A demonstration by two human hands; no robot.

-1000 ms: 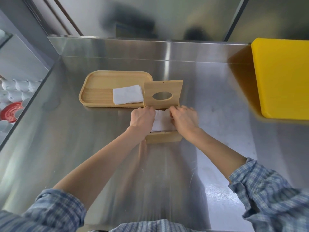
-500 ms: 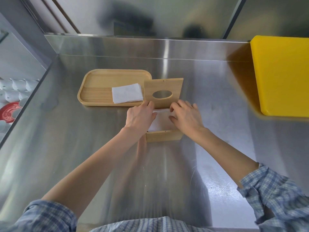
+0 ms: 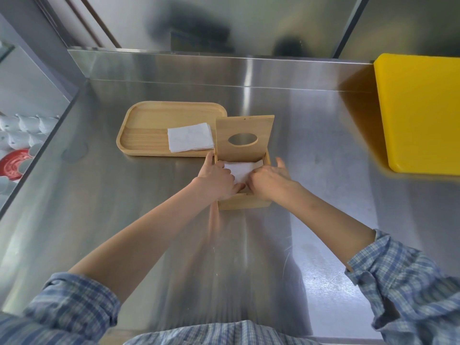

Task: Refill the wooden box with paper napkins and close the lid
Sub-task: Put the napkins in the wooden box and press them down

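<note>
A wooden box point(image 3: 245, 202) stands mid-counter, its lid point(image 3: 244, 128) with an oval hole raised upright at the back. White paper napkins point(image 3: 241, 169) lie inside the box. My left hand point(image 3: 217, 179) rests over the box's left side with fingers down on the napkins. Over the right side, my right hand point(image 3: 270, 179) has its fingers pressed on the same napkins and the thumb up by the right wall. A second stack of napkins point(image 3: 190, 140) lies on a wooden tray point(image 3: 146, 130) just left of the box.
A yellow cutting board point(image 3: 420, 113) lies at the right of the steel counter. Past the counter's left edge, lower down, sit white cups point(image 3: 22, 128) and a red plate point(image 3: 13, 163). A steel backsplash runs along the far side.
Both hands have slid nearer to me over the napkins in the box, and more of the napkin surface shows at the back. Lid, tray and spare stack have not moved.
</note>
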